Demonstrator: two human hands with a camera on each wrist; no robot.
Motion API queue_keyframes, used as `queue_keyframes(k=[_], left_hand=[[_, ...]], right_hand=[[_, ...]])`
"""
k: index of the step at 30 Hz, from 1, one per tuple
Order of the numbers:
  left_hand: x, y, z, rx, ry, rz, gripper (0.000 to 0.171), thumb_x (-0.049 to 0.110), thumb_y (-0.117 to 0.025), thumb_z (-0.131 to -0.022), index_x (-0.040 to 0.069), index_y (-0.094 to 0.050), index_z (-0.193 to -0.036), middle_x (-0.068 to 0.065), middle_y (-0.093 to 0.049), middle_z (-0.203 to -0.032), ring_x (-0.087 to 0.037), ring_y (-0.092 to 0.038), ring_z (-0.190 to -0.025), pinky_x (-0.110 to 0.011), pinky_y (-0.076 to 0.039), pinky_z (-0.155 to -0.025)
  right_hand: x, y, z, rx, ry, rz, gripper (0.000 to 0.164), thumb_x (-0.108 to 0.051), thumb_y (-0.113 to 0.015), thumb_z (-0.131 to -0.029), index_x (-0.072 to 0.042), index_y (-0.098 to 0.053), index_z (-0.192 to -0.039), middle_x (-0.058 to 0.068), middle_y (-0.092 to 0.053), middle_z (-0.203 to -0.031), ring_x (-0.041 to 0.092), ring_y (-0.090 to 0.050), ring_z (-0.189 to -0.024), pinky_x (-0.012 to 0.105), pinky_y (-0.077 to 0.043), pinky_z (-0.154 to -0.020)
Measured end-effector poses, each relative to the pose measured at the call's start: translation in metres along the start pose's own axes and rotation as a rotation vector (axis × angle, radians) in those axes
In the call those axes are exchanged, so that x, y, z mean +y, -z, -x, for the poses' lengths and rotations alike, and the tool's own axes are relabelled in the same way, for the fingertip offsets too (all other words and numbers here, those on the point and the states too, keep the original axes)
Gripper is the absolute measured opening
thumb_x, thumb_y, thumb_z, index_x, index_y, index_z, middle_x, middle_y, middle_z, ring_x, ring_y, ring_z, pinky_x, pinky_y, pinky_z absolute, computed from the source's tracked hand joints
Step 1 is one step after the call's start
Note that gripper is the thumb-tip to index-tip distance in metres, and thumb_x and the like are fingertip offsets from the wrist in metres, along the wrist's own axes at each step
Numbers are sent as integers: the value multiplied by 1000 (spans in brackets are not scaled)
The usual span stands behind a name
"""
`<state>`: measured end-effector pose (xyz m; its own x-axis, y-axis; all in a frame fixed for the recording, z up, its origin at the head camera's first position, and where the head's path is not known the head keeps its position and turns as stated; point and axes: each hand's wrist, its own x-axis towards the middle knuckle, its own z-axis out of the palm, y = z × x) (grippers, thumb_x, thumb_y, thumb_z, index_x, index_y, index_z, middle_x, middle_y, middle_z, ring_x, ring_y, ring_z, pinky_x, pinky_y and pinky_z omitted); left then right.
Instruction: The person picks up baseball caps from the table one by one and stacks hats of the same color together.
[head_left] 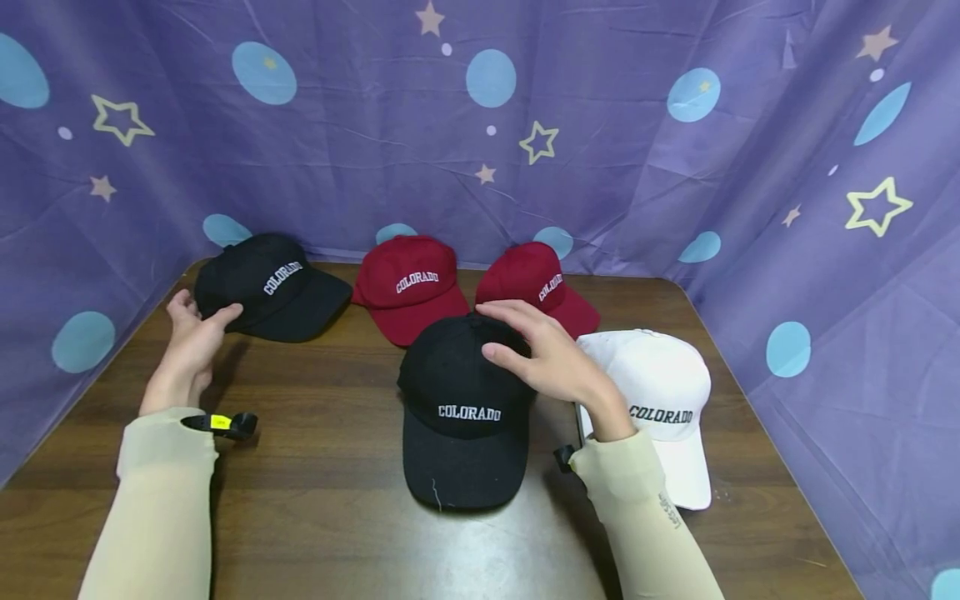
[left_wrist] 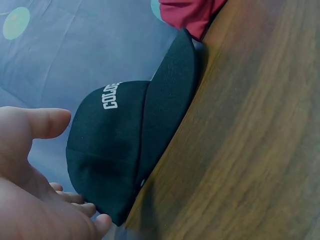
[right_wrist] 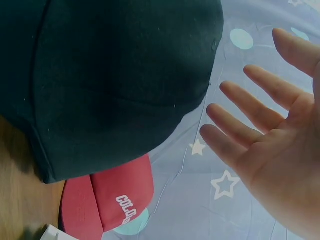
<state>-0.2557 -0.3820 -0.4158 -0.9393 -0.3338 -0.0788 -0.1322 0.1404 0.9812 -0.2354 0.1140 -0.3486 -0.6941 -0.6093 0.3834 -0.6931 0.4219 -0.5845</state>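
Note:
A black cap (head_left: 277,287) lettered COLORADO stands at the back left, its brim pointing right. My left hand (head_left: 193,346) is at its rear side, thumb stretched out and fingertips right by the lower back edge in the left wrist view. In the middle of the table sits a second black cap (head_left: 465,417), brim towards me. Above its crown hovers my right hand (head_left: 551,354), fingers extended and loosely spread; the right wrist view shows a gap between those fingertips and the black crown (right_wrist: 125,75). Neither hand holds anything.
Two red caps, one (head_left: 411,287) at back centre and another (head_left: 536,287) to its right, stand near the purple curtain (head_left: 600,192). A white cap (head_left: 660,379) sits at the right, partly behind my right wrist. All rest on a brown wooden table (head_left: 322,467).

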Motion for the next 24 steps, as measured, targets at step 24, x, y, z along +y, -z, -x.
queue_keyframes(k=[24], left_hand=[[-8, 8, -9, -63, 40, -108, 96, 48, -51, -95, 20, 26, -144, -25, 9, -153, -40, -1, -137, -54, -4, -111]], right_hand=[[-7, -5, -1, 0, 59, 39, 54, -41, -64, -90, -34, -44, -140, -11, -41, -138, 5, -37, -124, 38, -40, -100]])
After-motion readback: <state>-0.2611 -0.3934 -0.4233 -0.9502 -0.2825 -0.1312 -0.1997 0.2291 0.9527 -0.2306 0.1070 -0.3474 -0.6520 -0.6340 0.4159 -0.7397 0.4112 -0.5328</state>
